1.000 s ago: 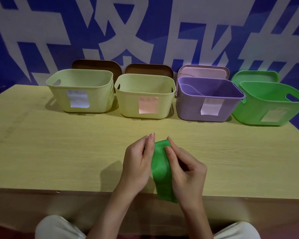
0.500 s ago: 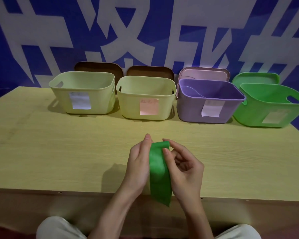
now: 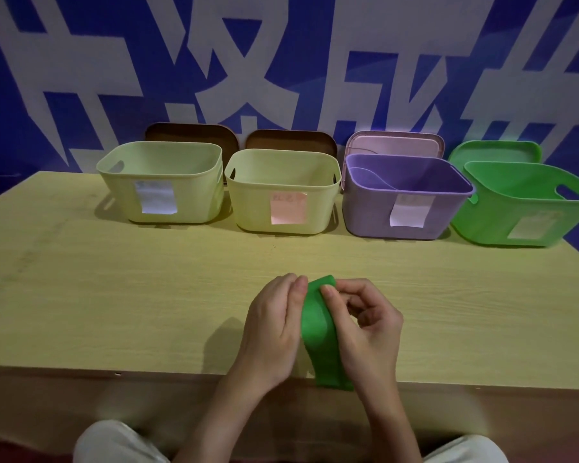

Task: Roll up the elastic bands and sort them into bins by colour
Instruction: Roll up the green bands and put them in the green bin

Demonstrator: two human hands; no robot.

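Green band mid-roll, both hands on it, over the tabletop's (image 3: 114,295) near edge.

Left hand (image 3: 274,329) & right hand (image 3: 365,329) pinch the green band (image 3: 318,332) at its top end w/ curled fingers (image 3: 328,290); the tail hangs past the edge. Risk: stretchy strip could slip the pinch & spring loose, or roll crooked w/ uneven tension. Green bin (image 3: 522,212) sits far right, well apart.

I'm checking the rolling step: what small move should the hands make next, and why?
Probably keep rolling: both the left hand and right hand pinch the green band at its top, while its tail hangs unrolled past the table edge.
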